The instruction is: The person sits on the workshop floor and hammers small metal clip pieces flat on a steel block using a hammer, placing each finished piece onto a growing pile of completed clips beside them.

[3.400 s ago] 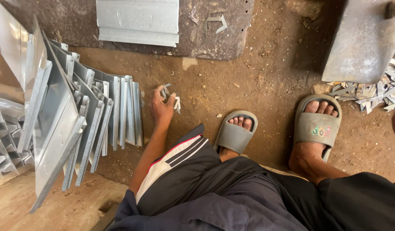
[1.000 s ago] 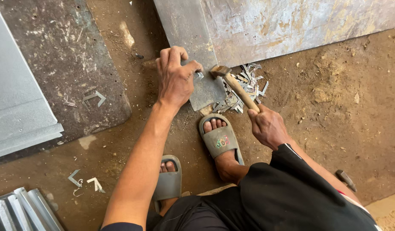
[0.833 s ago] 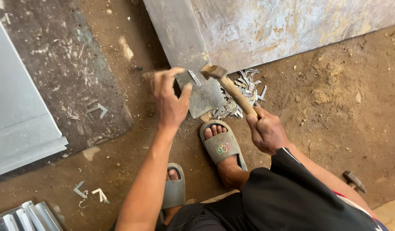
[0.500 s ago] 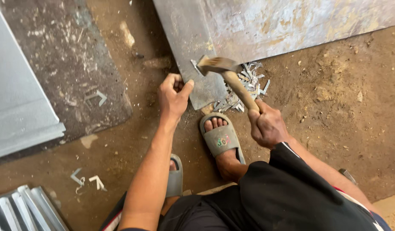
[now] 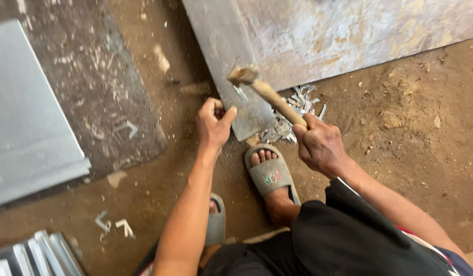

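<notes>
The right hand (image 5: 321, 145) comes in from four o'clock with its fingers curled tight around the wooden handle of a hammer (image 5: 269, 94). The hammer's long handle points up toward ten o'clock, and its head sits over the near corner of a big metal sheet (image 5: 318, 36) lying on the dirt floor (image 5: 400, 133). The left hand (image 5: 213, 125) reaches up from six o'clock. Its fingers are bent in at the sheet's edge; what they pinch I cannot tell. Shiny metal scraps (image 5: 292, 110) lie just beside the sheet.
</notes>
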The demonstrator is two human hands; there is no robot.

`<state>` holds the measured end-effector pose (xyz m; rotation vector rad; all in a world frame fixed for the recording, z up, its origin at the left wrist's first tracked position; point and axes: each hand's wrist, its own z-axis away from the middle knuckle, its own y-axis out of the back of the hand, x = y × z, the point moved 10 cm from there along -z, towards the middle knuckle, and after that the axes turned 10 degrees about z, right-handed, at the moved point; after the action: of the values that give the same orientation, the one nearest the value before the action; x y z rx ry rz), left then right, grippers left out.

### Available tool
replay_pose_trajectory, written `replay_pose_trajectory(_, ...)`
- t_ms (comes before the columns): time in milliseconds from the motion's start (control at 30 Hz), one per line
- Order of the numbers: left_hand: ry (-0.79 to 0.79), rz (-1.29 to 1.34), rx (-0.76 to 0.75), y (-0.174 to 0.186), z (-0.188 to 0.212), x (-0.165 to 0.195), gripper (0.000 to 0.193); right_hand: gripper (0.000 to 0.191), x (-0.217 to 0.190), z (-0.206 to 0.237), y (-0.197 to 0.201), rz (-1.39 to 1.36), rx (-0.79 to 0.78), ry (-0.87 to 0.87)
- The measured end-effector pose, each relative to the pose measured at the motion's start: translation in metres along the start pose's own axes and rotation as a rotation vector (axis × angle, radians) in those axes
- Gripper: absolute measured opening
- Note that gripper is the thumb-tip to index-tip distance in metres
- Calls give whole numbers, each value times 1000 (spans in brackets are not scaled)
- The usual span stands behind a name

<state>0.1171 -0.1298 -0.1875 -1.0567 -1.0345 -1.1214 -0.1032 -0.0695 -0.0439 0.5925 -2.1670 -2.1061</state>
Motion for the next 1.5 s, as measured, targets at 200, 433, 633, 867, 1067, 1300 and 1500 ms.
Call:
replay_pose_trajectory(200, 35, -54, 17, 0, 5, 6, 22, 38, 20, -10, -43, 54, -357, -109)
replay_pose_trajectory(433, 390, -244, -608, 20, 53, -27, 17, 41, 34, 3, -32, 114, -180, -87)
replay_pose_trajectory(633, 201, -335, -866, -49, 103, -53, 18, 43, 49, 14, -58, 72, -312, -193)
replay_pose_trajectory(867, 136, -476, -632, -79, 117, -44, 45, 10, 39, 19, -65, 205, -267, -19)
replay_pose_trajectory(1067, 80, -663, -568, 114, 110, -29, 33, 42, 28, 23, -67, 183, -262, -101)
replay_pose_trajectory(1300, 380, -814, 269, 386, 227, -38, 19, 42, 7, 17, -67, 93, -238, -121)
replay_pose_trajectory(1500, 380, -755, 576, 407, 306, -87, 24, 43, -7, 11, -75, 90, -222, -103)
